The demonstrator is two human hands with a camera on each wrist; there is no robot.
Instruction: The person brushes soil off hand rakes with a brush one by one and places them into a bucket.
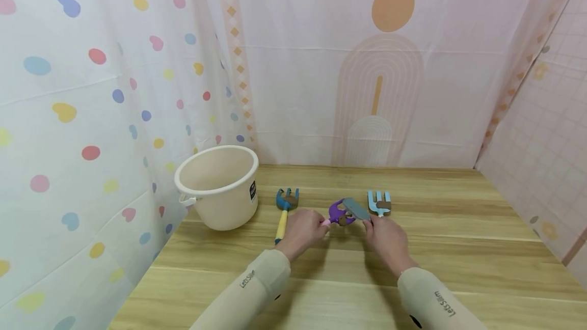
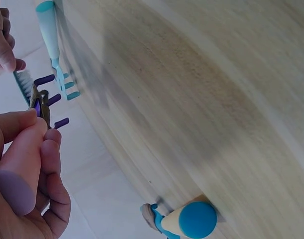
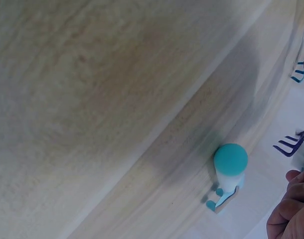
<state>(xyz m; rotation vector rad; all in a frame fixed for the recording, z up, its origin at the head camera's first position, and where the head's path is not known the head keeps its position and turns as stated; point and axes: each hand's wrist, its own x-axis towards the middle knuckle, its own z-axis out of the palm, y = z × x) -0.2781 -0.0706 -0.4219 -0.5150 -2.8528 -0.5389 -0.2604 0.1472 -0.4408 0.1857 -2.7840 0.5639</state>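
Observation:
My left hand (image 1: 302, 230) grips the pink handle (image 2: 23, 159) of a small garden rake (image 1: 337, 212) with a purple head. A brown patch shows on that head. In my right hand (image 1: 390, 242) is a brush (image 1: 356, 209) with a grey-blue back, pinched at its near end. Its white bristles (image 2: 25, 79) face the purple head and meet it in the left wrist view. Both tools are held above the wooden table, and the right wrist view catches only the right hand's fingers (image 3: 294, 206) at its edge.
Left of the hands lies a blue rake (image 1: 283, 223) with a yellow handle and a brown patch. A light-blue fork (image 1: 372, 201), also brown-patched, lies behind the right hand. A cream bucket (image 1: 227, 215) stands at the table's (image 1: 458, 269) left side. Patterned curtains (image 1: 293, 90) hang around.

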